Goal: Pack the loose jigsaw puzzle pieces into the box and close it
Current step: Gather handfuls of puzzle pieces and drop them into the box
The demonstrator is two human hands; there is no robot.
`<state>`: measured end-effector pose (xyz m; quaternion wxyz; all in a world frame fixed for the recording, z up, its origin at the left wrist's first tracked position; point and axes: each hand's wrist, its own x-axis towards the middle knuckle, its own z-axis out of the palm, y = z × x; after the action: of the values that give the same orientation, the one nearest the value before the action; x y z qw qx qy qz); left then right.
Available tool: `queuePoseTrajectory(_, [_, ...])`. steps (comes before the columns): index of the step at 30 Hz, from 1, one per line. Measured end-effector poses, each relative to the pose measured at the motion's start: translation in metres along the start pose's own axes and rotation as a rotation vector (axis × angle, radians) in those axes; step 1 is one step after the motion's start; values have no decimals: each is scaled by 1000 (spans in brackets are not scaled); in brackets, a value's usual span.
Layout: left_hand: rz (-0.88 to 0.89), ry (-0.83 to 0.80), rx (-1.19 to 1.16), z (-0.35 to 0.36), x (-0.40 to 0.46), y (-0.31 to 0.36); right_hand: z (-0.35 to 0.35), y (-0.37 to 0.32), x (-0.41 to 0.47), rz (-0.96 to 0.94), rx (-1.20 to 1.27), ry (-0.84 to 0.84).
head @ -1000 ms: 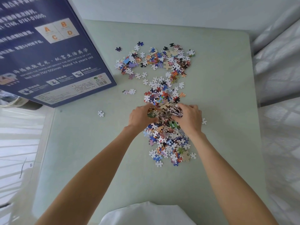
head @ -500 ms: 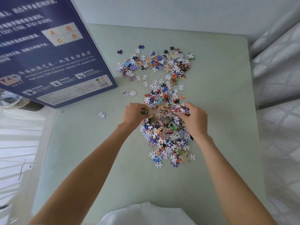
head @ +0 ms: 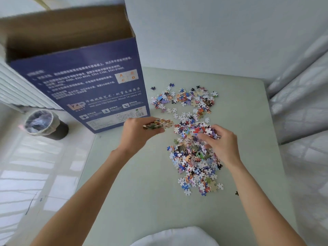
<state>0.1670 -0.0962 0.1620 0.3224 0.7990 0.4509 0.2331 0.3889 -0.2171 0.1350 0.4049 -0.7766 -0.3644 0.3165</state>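
Loose jigsaw pieces lie in a long scatter across the pale green table, with a second cluster farther back. A tall blue box stands open at the table's back left, its brown inside showing. My left hand grips a handful of pieces, lifted off the table just in front of the box. My right hand has its fingers curled round a clump of pieces at the top of the near pile.
A small bin lined with a plastic bag stands on the floor left of the table, beside a white radiator. White bedding runs along the table's right edge. A wall rises behind the table.
My left hand has lifted away from the pile to the left with a handful of pieces. My head has tipped up, so the box's open top now shows.
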Motion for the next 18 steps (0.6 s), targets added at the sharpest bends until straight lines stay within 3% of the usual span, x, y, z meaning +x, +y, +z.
queuePoseTrajectory(5, [206,291,92,-110,22,24,18,-104,13,-193,184,-57])
queuePoseTrajectory(9, [249,464,220,-176,54,17,38,-183,31,-398,207,-81])
queuePoseTrajectory(13, [129,459,346,-219,87,-5,58,-250,55,-554,166,-64])
queuePoseTrajectory(18, [100,270,533,-228,107,-23,85,-291,85,-694,-52,-26])
